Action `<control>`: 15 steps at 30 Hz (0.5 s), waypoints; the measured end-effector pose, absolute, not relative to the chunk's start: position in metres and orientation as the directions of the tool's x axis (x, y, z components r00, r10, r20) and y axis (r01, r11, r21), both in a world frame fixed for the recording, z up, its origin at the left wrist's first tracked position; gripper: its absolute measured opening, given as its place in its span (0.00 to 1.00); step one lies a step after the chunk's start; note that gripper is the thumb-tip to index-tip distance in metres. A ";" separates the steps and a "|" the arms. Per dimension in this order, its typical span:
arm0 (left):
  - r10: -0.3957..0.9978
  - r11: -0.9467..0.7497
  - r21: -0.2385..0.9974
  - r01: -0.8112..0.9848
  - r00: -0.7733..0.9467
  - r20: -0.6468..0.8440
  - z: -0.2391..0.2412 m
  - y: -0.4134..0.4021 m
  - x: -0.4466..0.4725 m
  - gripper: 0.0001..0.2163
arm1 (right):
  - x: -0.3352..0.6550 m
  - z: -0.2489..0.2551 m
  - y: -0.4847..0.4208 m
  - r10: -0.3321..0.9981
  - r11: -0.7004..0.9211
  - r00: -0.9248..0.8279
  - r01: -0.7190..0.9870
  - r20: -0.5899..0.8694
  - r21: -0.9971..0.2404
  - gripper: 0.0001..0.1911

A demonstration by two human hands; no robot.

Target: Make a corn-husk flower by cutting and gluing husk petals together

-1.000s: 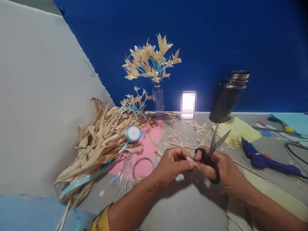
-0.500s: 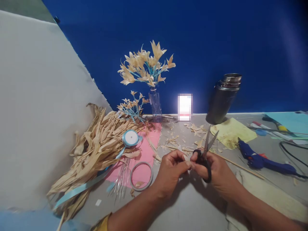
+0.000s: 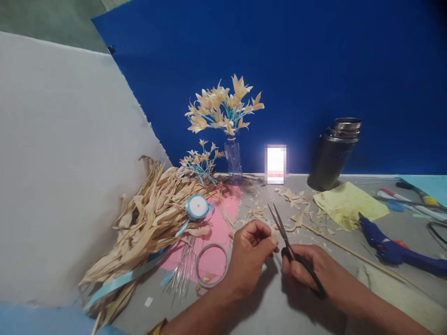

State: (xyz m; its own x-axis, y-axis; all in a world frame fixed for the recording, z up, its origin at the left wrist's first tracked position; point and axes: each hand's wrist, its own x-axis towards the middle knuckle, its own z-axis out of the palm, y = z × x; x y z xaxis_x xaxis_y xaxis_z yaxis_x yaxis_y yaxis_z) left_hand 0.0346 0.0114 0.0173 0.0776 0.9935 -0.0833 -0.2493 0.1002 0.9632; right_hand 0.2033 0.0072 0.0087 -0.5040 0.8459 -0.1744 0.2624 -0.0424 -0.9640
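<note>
Scissors (image 3: 287,243) with black handles are sitting just right of the lower centre, and on my feed the right hand (image 3: 323,265) is keeping its grip clamped around those handles. The blades are pointing toward the upper left, their tips standing slightly apart. Just left of them, the left hand (image 3: 249,256) is curling its fingers, with thumb and forefinger resting close together; I cannot tell whether that grip is pinching anything. Both hands are hovering over the grey tabletop (image 3: 268,314), near the frame's bottom edge.

At left, I am seeing dried husks (image 3: 150,218) lying in a heap, with a ribbon spool (image 3: 197,207) resting against their right side. A pink sheet (image 3: 225,223) is showing beside them, and a grey ring (image 3: 198,267) is lying partly over it, next to thin wires (image 3: 183,267). Above centre, pale flowers (image 3: 220,102) are standing in a clear bottle (image 3: 233,160). Toward the right, a dark flask (image 3: 330,158) is standing behind a yellow sheet (image 3: 349,202), and a blue glue gun (image 3: 387,246) is lying at the sheet's lower right.
</note>
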 end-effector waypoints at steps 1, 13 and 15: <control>0.995 0.092 0.964 -0.250 0.069 -0.077 0.018 0.012 0.034 0.07 | 0.203 0.010 0.006 0.839 -0.041 -0.515 0.264 -0.177 -0.964 0.25; 0.984 0.175 0.909 -0.377 0.027 -0.177 0.007 0.025 0.034 0.12 | 0.215 -0.006 0.021 0.927 -0.102 -0.341 0.174 -0.157 -0.979 0.26; 0.973 0.229 0.933 -0.278 0.091 -0.212 0.002 0.024 0.039 0.13 | 0.218 -0.008 0.024 0.955 -0.148 -0.228 0.179 -0.187 -0.973 0.24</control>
State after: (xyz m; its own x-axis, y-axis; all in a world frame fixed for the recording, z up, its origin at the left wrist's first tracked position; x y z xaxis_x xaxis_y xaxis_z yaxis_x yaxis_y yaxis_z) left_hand 0.0385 0.0237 0.0020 0.0911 0.9731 -0.2116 -0.2779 0.2289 0.9329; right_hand 0.2180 0.0245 -0.0081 -0.2281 0.9555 -0.1872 0.1787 -0.1479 -0.9727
